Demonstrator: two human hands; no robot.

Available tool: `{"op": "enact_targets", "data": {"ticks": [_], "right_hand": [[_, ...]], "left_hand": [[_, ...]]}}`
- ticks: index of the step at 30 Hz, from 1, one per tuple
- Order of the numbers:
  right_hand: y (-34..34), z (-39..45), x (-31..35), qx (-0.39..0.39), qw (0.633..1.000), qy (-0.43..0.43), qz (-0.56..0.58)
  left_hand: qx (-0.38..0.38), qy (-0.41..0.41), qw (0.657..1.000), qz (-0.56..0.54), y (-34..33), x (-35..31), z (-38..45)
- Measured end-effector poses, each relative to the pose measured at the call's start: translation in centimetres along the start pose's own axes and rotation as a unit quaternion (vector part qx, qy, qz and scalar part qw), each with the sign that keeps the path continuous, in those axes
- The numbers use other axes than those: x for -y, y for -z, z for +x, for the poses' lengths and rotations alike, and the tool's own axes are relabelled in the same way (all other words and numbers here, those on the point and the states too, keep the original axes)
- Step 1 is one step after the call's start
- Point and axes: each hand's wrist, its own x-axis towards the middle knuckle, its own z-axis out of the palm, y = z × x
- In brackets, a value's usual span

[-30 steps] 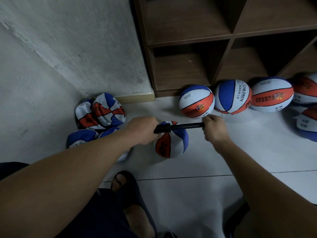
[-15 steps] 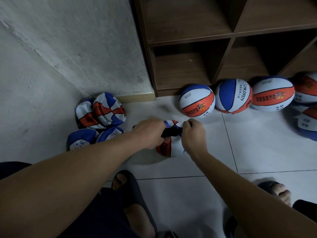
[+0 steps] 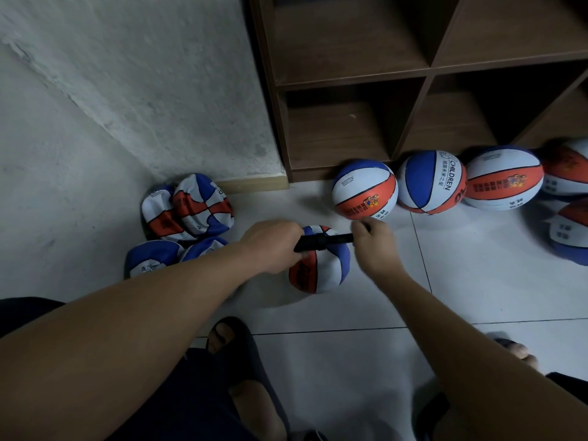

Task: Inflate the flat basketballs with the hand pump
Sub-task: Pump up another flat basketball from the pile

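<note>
Flat balls (image 3: 187,208) lie heaped in the floor's left corner by the wall. Next, the left hand (image 3: 270,245) curls round the pump (image 3: 321,242) body, holding it across the ball (image 3: 318,265) being filled, mid-floor. The right hand (image 3: 372,241) grips what is probably the handle, hidden in the fist. Round balls (image 3: 366,190) line the shelf (image 3: 410,74) foot on the right. Pumping looks under way; the next stroke calls for a straight push, nozzle end kept steady.

bare forearms (image 3: 133,329), dark shorts (image 3: 178,405), dark slippers (image 3: 251,351)
</note>
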Motion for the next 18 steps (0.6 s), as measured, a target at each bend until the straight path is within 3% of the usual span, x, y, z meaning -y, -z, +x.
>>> {"op": "enact_targets", "data": {"ticks": [7, 18], "right_hand": [[2.7, 2.1, -1.2, -0.057, 0.992, -0.091, 0.062], [-4.0, -1.9, 0.8, -0.038, 0.998, -0.030, 0.026]], "left_hand": [[0.017, 0.001, 1.000, -0.004, -0.2, 0.8, 0.3], [0.019, -0.020, 1.000, 0.000, 0.1, -1.1, -0.2]]}}
